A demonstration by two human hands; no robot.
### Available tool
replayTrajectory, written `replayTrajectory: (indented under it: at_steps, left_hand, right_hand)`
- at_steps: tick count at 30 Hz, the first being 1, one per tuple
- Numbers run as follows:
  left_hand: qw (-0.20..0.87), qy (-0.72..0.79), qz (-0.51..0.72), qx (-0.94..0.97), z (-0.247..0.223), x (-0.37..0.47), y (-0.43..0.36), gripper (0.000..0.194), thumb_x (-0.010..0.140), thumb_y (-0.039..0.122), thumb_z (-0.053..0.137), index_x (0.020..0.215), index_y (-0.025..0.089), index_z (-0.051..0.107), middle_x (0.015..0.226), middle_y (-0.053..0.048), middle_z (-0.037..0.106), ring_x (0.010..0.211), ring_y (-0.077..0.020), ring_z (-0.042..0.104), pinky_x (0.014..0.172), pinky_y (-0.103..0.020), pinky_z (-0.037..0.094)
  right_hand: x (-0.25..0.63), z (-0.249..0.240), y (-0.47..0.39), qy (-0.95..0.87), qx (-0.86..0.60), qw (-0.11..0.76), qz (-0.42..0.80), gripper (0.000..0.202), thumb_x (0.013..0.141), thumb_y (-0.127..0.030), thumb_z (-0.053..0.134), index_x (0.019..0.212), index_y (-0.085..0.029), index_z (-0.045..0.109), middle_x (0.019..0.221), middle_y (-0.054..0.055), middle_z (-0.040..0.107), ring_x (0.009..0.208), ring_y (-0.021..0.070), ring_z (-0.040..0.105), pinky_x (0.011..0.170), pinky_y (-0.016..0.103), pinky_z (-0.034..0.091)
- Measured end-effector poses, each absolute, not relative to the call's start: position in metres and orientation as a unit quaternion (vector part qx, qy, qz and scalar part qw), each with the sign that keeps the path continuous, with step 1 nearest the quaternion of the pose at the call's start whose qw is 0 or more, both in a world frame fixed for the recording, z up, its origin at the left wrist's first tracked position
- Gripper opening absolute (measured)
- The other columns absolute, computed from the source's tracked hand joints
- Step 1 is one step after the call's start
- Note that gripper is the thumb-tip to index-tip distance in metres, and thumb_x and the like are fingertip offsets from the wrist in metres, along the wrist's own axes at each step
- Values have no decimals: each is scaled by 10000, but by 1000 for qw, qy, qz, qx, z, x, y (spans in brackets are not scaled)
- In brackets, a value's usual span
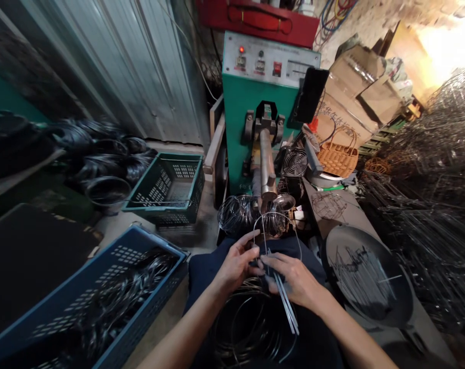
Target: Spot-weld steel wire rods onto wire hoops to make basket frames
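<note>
My left hand (236, 261) pinches a thin wire frame (299, 241) with a curved top, held up below the machine's metal arm. In my right hand (294, 279) is a bundle of straight wire rods (287, 305) that points down toward my lap. Its fingertips meet the frame close to my left fingers, and the exact contact is hidden. Under both hands, coils of wire (240, 328) lie over my lap. Just beyond my fingers hangs the machine's thick round metal arm (268, 164).
A green machine (238, 128) with a lit red lamp stands ahead. On the left are a green crate (196, 192) and a blue crate (136, 233) of dark wire pieces. To the right, a black pan (399, 302) holds short rods, beside piled wire racks (428, 215).
</note>
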State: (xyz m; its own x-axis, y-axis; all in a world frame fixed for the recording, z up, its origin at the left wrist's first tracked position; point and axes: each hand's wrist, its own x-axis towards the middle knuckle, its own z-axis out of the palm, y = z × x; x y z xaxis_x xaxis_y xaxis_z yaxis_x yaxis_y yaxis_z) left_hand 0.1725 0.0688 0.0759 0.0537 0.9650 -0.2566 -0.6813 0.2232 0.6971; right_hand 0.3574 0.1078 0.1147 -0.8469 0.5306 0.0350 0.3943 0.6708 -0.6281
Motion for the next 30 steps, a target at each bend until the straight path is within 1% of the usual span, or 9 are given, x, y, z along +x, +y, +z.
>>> replayTrajectory:
  at_steps: [8,12,14,16,18,20,22,25,30]
  left_hand:
    - [684,389,587,190,81,176,68,639,710,238,730,1302,200,492,739,28,528,541,-95,580,458,-230,548]
    - [660,414,591,208,76,169,82,618,711,261,735,1287,198,520,715,23,536,559,-102,586,481,-236,556]
    - [647,423,597,214,77,161,99,612,701,254,742,1274,190,534,712,15,555,560,-99,584,499,-241,562]
    - [633,425,608,220,79,151,120,591,690,237,748,1246,181,555,723,10,573,553,-90,578,509,-242,565]
    - [620,425,618,229,82,142,140,566,677,214,751,1212,167,572,732,7,581,549,-86,576,508,-245,567]
    - [614,421,624,237,83,135,155,556,663,199,753,1188,150,576,733,4,585,546,-89,577,502,-253,570]
    - [610,416,629,243,82,129,167,558,650,197,757,1173,144,572,736,2,594,540,-91,575,491,-257,567]
    - [606,423,626,249,81,125,179,503,652,229,759,1116,158,578,713,10,604,518,-90,568,482,-260,555]
    - [623,440,580,286,80,119,199,354,613,322,802,842,124,619,644,7,602,423,-67,508,388,-211,468]
  right_hand:
    - [357,115,109,-909,-259,103,308,542,762,-126,585,1281,-257,499,1166,59,601,1012,200,610,853,297,500]
    - [353,106,117,-910,-265,135,289,497,818,-158,576,1291,-240,445,1089,56,633,923,177,628,771,257,488]
    - [347,107,130,-918,-278,149,241,355,865,-211,563,1211,-224,483,1009,59,648,862,175,624,724,251,466]
    - [340,112,146,-931,-293,146,164,159,909,-276,541,1053,-209,549,908,61,643,825,187,605,703,266,433]
    - [334,120,163,-941,-295,137,90,129,929,-321,531,921,-200,574,846,58,625,831,204,589,752,306,401]
    - [330,126,178,-947,-285,138,56,144,941,-317,520,883,-199,580,830,45,612,850,209,578,819,349,363]
    - [329,127,189,-948,-275,147,60,127,945,-296,519,891,-201,585,845,42,603,867,206,565,842,361,343]
    - [328,121,199,-945,-260,171,97,128,948,-271,510,880,-194,586,867,56,583,862,198,537,787,317,371]
    - [323,112,206,-945,-224,199,130,156,960,-222,470,845,-189,571,838,50,560,807,186,510,798,316,398]
